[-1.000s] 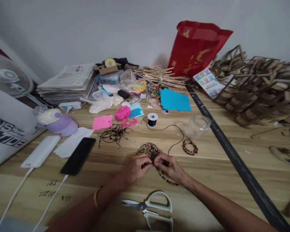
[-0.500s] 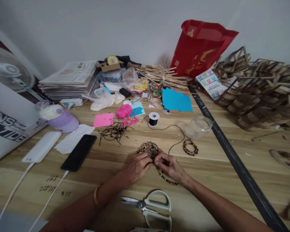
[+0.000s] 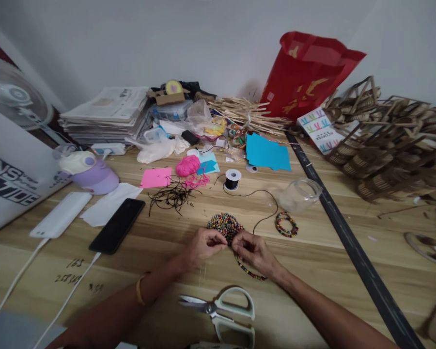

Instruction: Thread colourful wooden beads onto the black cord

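Colourful small beads [image 3: 223,224] lie in a loose pile just beyond my fingertips. My left hand [image 3: 205,247] is at the pile's near side, thumb and forefinger pinched together; whatever they hold is too small to make out. Facing it, my right hand [image 3: 254,249] pinches a thin black cord, whose tip I cannot see clearly. From that hand a strand of strung beads [image 3: 252,274] curves down onto the table. Black cord [image 3: 263,190] also runs from behind my right hand to a white spool [image 3: 233,179]. A finished-looking beaded ring [image 3: 287,224] lies to the right.
Scissors [image 3: 218,310] lie spread in front of me. A glass jar [image 3: 301,195] stands at right, near a dark strip [image 3: 343,232]. Cut black cords [image 3: 172,196], pink yarn [image 3: 188,166] and a phone [image 3: 118,226] are leftward. Brown woven items [image 3: 392,155] crowd the far right.
My left hand has drawn slightly left and its fingers have lifted off the edge of the pile into a clearer pinch. My right hand stays nearly in place. The view has shifted slightly.
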{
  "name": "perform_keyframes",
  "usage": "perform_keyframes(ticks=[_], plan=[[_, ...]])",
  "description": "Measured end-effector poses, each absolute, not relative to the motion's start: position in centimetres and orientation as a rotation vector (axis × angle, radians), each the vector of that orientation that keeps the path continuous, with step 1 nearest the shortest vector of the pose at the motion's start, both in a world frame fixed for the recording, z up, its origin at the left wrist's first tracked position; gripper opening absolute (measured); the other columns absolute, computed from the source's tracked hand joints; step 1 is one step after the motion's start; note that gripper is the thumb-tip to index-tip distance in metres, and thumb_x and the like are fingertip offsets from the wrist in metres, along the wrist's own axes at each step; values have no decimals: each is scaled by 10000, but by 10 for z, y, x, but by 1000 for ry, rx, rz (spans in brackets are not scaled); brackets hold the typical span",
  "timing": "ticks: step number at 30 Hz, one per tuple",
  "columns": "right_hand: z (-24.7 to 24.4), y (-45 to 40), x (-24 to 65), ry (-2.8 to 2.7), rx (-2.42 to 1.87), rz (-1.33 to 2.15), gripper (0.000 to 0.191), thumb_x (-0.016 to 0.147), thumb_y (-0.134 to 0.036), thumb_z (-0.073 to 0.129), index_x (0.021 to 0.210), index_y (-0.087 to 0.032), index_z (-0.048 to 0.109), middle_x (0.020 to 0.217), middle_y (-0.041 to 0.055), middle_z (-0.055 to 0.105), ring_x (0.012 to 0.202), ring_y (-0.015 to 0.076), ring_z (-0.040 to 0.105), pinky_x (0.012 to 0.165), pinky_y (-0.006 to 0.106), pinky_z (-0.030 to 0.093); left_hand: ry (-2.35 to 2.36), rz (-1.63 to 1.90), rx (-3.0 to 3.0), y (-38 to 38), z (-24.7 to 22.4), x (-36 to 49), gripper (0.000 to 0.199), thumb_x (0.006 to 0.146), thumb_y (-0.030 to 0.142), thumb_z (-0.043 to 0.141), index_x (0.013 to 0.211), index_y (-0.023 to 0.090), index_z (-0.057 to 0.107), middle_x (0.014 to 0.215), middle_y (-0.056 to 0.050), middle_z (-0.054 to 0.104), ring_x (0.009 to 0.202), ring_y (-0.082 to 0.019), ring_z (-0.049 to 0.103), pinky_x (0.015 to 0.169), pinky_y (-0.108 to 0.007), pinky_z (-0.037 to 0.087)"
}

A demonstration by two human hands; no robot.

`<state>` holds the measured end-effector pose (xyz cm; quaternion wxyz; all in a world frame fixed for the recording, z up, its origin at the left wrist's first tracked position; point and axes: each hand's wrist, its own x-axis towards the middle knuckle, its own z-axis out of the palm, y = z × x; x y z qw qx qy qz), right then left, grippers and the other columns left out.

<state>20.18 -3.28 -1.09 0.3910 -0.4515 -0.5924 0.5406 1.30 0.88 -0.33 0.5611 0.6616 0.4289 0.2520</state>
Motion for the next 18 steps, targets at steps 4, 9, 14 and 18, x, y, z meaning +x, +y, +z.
perform_keyframes(ticks=[4, 9, 14, 18], plan=[[-11, -33, 202, -1524, -1153, 1346, 385, 825, -523, 584, 711, -156, 559, 597, -15, 492, 526, 92, 417, 476, 199, 328, 987, 601, 1495, 8, -2, 13, 99, 687, 141, 646, 751, 88, 700, 707, -60, 701, 620, -112, 598, 592, -190, 461], [-13, -32, 203, -1536, -1154, 1351, 379, 824, -518, 588, 708, -158, 563, 598, -17, 483, 532, 96, 410, 485, 203, 323, 969, 615, 1490, 8, -1, 13, 99, 681, 153, 660, 742, 87, 701, 669, -49, 685, 597, -105, 574, 561, -181, 438], [-15, -33, 203, -1552, -1152, 1346, 364, 834, -502, 584, 721, -157, 562, 607, -14, 481, 535, 97, 413, 482, 204, 327, 950, 615, 1477, 8, -3, 12, 101, 672, 163, 674, 739, 94, 705, 684, -50, 693, 616, -109, 587, 571, -182, 445], [-14, -33, 203, -1564, -1142, 1337, 365, 837, -505, 577, 726, -157, 562, 614, -12, 486, 544, 100, 418, 493, 212, 335, 948, 611, 1477, 8, -5, 13, 99, 673, 159, 672, 741, 95, 704, 679, -49, 694, 607, -107, 586, 571, -183, 447]])
